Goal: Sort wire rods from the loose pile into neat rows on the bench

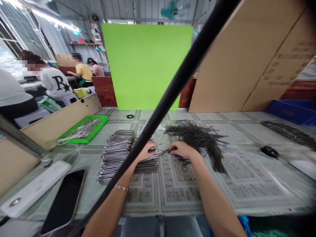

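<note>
Near the table's middle, my left hand (pixel 147 152) rests at the right part of a wide stack of shiny metal rods (pixel 115 158), its fingers curled; what they grip is too small to tell. My right hand (pixel 179 149) is closed in a pinch on a thin dark strip (pixel 164 151) that reaches toward my left hand. Behind and right of my right hand lies a loose heap of dark strips (pixel 202 135). Some thin white rods (pixel 158 130) lie beyond my hands, partly hidden by a black bar crossing the view.
A green-framed tray (pixel 98 127) stands at the left, with a phone (pixel 64 200) and a white device (pixel 36 189) nearer. Black tape (pixel 270 152), more dark pieces (pixel 288 133) and a blue bin (pixel 291 112) are at the right. Several people sit at far left.
</note>
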Available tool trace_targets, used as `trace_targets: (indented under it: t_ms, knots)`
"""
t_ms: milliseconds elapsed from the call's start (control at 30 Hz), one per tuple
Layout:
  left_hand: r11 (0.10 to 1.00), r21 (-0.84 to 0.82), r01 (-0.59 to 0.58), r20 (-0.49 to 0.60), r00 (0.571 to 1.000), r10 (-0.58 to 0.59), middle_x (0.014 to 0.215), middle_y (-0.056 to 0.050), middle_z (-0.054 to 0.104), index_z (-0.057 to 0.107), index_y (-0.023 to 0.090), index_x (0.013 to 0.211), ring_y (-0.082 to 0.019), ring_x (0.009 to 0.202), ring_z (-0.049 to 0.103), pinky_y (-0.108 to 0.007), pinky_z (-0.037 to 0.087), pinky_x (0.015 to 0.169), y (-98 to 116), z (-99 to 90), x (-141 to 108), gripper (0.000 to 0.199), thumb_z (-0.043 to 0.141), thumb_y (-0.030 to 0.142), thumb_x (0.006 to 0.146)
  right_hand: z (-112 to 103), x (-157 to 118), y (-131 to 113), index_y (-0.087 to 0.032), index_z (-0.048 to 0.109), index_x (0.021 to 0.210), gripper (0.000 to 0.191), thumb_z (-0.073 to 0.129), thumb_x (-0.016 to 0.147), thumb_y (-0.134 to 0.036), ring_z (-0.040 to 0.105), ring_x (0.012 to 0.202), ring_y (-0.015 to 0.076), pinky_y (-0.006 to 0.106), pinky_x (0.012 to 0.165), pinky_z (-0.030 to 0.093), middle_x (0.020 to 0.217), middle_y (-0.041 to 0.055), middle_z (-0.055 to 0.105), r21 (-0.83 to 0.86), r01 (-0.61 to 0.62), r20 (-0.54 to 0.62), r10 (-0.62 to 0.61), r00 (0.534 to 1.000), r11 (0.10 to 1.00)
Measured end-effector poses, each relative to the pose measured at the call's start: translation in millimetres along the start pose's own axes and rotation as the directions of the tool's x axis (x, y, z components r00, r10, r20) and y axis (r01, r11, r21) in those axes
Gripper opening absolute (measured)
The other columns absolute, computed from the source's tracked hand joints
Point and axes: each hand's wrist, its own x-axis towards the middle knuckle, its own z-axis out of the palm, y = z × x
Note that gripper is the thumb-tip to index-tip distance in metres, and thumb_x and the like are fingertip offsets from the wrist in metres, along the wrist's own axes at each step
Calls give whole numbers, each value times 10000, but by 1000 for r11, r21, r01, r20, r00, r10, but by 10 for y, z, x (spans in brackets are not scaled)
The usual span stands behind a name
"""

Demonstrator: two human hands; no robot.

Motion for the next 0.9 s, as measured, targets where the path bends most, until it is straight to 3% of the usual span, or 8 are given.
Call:
trace_targets:
  t_ms: [167,267,400,600,767,900]
  knots:
    - [999,11,-32,26,999,32,726,-26,640,609,169,683,-152,747,585,-236,423,702,35,-3,-5,117,526,158,765,-79,-111,-135,-203,706,852,248,586,659,-103,636,849,194,262,739,431,891,30,709,-112,-93,45,99,994,989]
    - [1000,13,-6,17,1000,5,657,-15,617,612,172,672,-145,668,565,-233,414,654,51,-26,-18,120,519,156,745,-74,-117,-229,-208,695,908,240,576,704,-165,616,923,215,292,785,413,967,48,694,-154,-67,-61,58,996,986]
    - [993,-58,98,-148,983,-105,678,-13,619,628,178,798,-129,605,533,-231,401,608,-44,-100,-57,157,485,241,794,12,-63,-333,-212,702,880,195,550,778,-279,617,903,214,301,792,396,920,49,704,-156,18,-93,-33,995,988]
    - [958,-82,273,-347,894,-285,642,0,592,615,184,756,-124,591,498,-231,358,591,-290,-168,-128,254,451,361,835,107,-36,-429,-187,701,852,197,528,793,-258,618,764,187,256,670,398,827,51,700,-158,110,-78,-123,989,981]
    - [950,10,313,-308,905,-295,709,-6,621,609,203,772,-139,653,526,-239,342,622,-294,-112,-114,225,448,341,845,195,-63,-631,-191,684,831,199,491,819,-238,608,774,188,251,665,386,850,64,687,-241,194,-64,-215,974,951]
    - [956,84,283,-277,928,-250,711,-19,617,588,203,745,-160,684,537,-253,338,623,-266,-47,-90,259,417,354,867,248,-69,-695,-178,659,903,224,454,844,-247,590,889,222,270,716,383,946,106,665,-275,139,-111,-175,978,951]
